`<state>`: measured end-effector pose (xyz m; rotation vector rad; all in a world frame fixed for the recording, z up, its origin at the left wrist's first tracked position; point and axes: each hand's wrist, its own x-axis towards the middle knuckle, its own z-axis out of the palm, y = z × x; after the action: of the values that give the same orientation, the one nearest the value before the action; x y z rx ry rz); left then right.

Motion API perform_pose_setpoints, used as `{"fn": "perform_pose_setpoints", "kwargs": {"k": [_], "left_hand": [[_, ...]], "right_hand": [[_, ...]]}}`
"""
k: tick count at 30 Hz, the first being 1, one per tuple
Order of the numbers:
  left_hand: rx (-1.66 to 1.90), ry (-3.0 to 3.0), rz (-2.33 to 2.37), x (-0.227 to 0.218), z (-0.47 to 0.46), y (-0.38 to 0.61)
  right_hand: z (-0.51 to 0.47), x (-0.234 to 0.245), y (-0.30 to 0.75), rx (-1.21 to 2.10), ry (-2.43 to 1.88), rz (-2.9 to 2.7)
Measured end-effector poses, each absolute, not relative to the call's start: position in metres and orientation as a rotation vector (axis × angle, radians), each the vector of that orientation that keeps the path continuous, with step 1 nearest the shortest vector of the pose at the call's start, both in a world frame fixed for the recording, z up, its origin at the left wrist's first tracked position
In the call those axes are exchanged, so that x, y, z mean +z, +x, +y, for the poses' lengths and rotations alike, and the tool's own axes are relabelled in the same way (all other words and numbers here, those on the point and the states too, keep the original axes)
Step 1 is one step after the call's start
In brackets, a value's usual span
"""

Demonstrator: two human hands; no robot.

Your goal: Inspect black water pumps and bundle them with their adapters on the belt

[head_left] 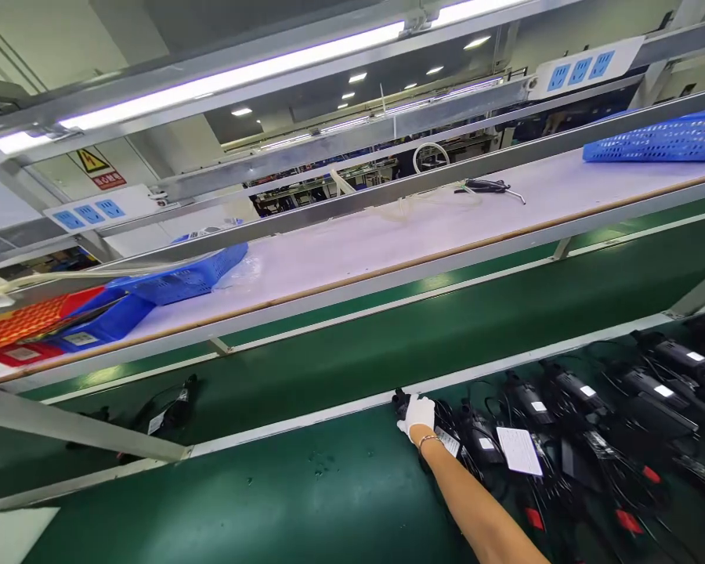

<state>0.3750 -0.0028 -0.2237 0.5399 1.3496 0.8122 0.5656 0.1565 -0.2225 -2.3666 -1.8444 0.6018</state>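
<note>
My right hand (419,415), in a white glove with a bracelet at the wrist, reaches in from the lower right. Its fingers close round a black corded tool (399,401) at the left end of a row of similar ones. The dark end pokes out past my fingers; the glove hides much of the rest. Just right of it lie another black corded tool (480,439) with a white label and a white paper sheet (518,450). My left hand is out of the frame.
More black corded tools (579,388) with cables and red tags cover the green surface (258,501) at right. Beyond a white rail, another tool (173,407) lies on a green belt. A shelf (341,251) above carries blue baskets (182,278) and an air gun (487,186). A slanted post (82,427) stands left.
</note>
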Motion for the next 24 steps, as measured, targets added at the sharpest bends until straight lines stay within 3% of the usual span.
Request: {"fn": "perform_pose_setpoints", "kwargs": {"k": [8,17,24], "left_hand": [[0.780,0.410,1.373,-0.234,0.016,0.334],[0.890,0.417,0.970,-0.209,0.130,0.399],[1.139,0.332,0.887,-0.178,0.127,0.428]], "right_hand": [[0.149,-0.218,0.544,0.682,-2.448,-1.657],[0.145,-0.162,0.552,0.975,-2.002,-1.614],[0.147,-0.135,0.623,1.139,-1.695,-1.890]]}}
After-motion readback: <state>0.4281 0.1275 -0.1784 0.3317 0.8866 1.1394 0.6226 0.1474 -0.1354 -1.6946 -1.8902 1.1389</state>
